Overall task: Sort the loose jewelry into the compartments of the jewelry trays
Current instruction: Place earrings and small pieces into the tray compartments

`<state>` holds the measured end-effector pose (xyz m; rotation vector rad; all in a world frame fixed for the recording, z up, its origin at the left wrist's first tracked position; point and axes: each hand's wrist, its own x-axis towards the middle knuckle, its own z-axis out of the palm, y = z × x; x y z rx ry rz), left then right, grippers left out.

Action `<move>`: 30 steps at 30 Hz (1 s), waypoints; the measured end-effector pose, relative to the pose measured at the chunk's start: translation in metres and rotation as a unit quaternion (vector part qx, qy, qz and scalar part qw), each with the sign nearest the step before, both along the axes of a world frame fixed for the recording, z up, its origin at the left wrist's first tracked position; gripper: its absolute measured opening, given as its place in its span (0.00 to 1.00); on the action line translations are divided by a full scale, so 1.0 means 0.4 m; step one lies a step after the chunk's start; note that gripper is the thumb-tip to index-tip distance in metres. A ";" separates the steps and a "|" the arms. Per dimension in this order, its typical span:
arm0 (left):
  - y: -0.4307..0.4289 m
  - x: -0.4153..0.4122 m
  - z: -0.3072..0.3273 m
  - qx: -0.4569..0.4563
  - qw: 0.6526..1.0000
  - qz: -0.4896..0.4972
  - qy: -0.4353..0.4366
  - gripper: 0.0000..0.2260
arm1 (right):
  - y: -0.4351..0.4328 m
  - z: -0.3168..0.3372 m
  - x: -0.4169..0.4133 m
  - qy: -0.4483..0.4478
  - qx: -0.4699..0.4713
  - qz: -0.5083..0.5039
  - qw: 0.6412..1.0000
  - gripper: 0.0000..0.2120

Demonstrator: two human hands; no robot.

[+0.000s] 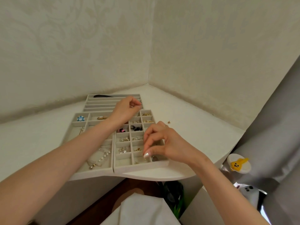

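Head view, jewelry trays [139, 167] on white corner desk [186, 120], patterned walls [81, 46]

Jewelry trays: three on the tabletop [186, 127]. One slotted tray [100, 109] far, one left tray [90, 172] near, one grid tray [141, 166] near right.
Hands: two, the left hand [126, 109] and the right hand [160, 142].
Pearl bracelet [101, 158]: one.
Blue flower piece [80, 118]: one.
Black band [101, 96]: one.
Loose brown bit [169, 122]: one.

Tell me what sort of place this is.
Probably a home bedroom corner: a white table against patterned walls, jewelry trays on it, a grey curtain at the right.
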<state>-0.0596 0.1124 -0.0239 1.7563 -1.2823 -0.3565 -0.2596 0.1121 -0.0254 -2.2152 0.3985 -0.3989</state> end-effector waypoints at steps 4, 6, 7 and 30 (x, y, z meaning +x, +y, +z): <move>-0.026 -0.023 -0.004 0.010 0.999 -0.021 -0.021 0.06 | -0.019 0.001 -0.009 -0.040 0.009 -0.048 0.998 0.02; -0.034 -0.033 -0.004 0.013 0.999 -0.031 -0.034 0.06 | -0.049 0.003 -0.018 -0.064 0.018 -0.104 0.992 0.01; -0.038 -0.039 -0.003 0.015 0.999 -0.034 -0.039 0.06 | -0.067 0.002 -0.022 -0.073 0.011 -0.131 0.989 0.01; -0.077 -0.147 0.042 0.180 0.931 -0.128 -0.292 0.10 | -0.287 -0.089 -0.005 0.007 -0.056 -0.347 0.936 0.05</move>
